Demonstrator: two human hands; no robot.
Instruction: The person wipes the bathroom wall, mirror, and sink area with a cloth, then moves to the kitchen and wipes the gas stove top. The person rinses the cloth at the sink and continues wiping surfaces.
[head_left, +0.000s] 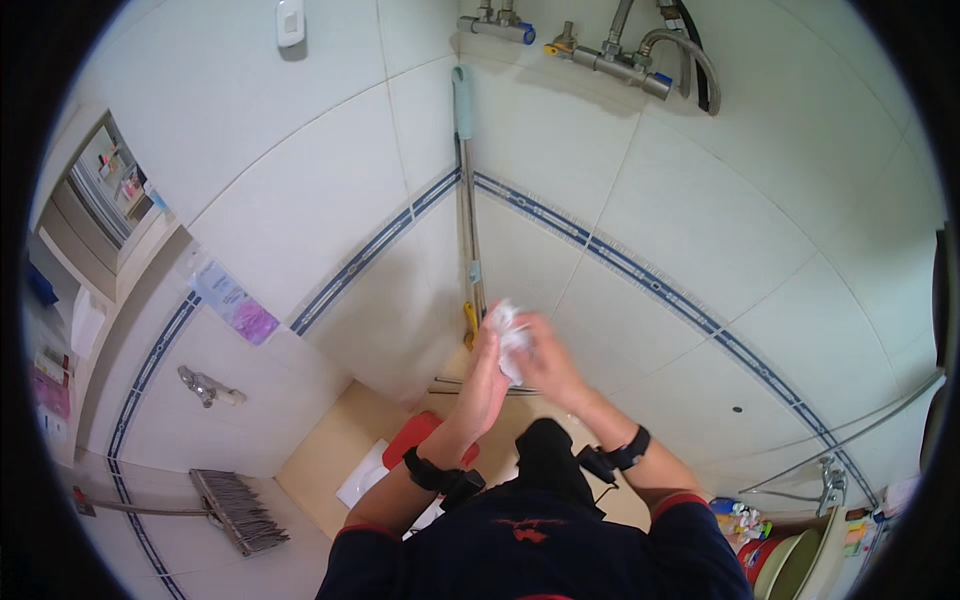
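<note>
A crumpled white wad (512, 341), thin tissue or cloth, is held between my two hands in front of the tiled corner. My left hand (491, 375) stands upright with its palm against the wad's left side. From the right, the fingers of my right hand (551, 364) press on it, blurred by motion. The right hand's fingertips are partly hidden by the wad. Both forearms wear black straps with small black devices.
A long-handled tool with a light-blue grip (463, 105) leans in the corner behind my hands. Metal valves with hoses (611, 64) sit above. At left are a wall tap (202, 386), a hanging broom (236, 510) and a mirrored cabinet (112, 277). A red container (412, 439) stands below.
</note>
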